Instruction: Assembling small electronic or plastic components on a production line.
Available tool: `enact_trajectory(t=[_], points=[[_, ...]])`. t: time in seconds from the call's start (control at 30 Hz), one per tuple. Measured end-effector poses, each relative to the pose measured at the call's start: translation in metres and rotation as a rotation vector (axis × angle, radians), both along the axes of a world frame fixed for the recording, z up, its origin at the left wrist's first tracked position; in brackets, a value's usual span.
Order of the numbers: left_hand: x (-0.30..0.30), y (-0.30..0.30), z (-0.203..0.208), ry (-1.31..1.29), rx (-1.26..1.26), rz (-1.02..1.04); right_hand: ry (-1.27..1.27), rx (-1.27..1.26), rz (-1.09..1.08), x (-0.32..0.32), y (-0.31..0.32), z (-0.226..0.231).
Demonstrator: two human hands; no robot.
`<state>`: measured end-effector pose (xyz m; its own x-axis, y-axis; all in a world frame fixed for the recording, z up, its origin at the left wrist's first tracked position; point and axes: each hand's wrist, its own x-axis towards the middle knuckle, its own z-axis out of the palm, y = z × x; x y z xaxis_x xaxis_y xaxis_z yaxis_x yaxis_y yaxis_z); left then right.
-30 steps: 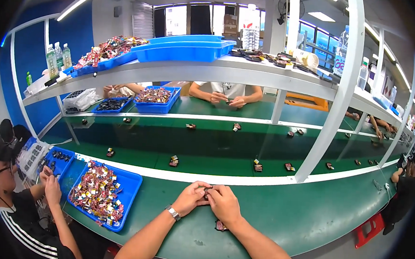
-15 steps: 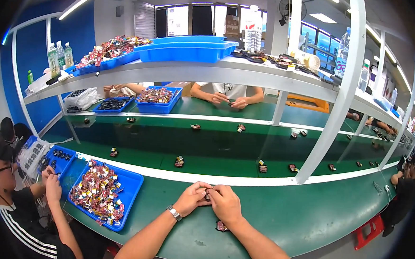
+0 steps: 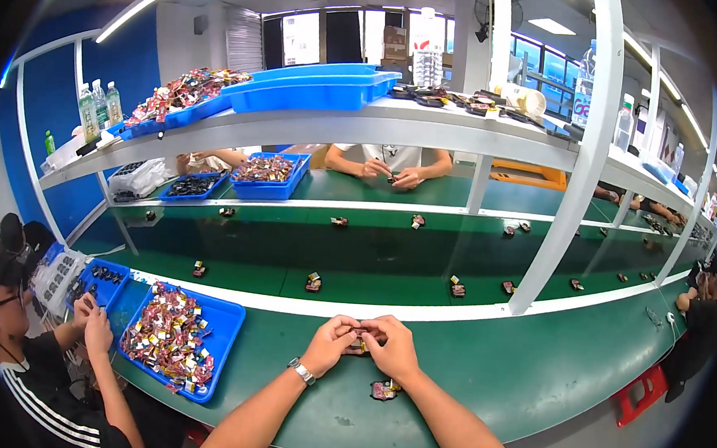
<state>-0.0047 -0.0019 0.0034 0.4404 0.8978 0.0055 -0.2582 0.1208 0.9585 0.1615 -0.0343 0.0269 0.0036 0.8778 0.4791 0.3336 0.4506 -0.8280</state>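
My left hand (image 3: 328, 347), with a metal watch on its wrist, and my right hand (image 3: 391, 351) meet over the green worktop (image 3: 481, 371). Between their fingertips they grip a small electronic module (image 3: 358, 345), dark with reddish and yellow parts; the fingers cover much of it. A similar loose module (image 3: 382, 390), dark-edged with a red board and a yellowish piece, lies on the worktop beside my right wrist. To the left stands a blue tray (image 3: 228, 323) heaped with small red, white and yellow circuit pieces (image 3: 167, 335).
Beyond a white rail (image 3: 370, 309), spaced modules (image 3: 313, 282) lie on a green belt (image 3: 387, 287). A white post (image 3: 571, 163) supports a shelf bearing blue trays (image 3: 309, 90) and bottles. A co-worker (image 3: 45, 385) works at left; another person's hands (image 3: 390, 175) are opposite.
My fingers have shifted on the held module, exposing more of its yellow part. The belt's modules have moved slightly rightward in view. The whole view has tilted slightly.
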Motion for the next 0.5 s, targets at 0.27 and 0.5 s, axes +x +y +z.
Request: enact_trajectory(t=[0.27, 0.5], points=[[0.0009, -0.0013, 0.0014, 0.033, 0.041, 0.005, -0.03, 0.0, -0.021, 0.0011, 0.0034, -0.0001], [-0.002, 0.0005, -0.003, 0.112, 0.119, 0.052, -0.006, -0.053, -0.002, -0.0024, 0.0059, -0.0029]])
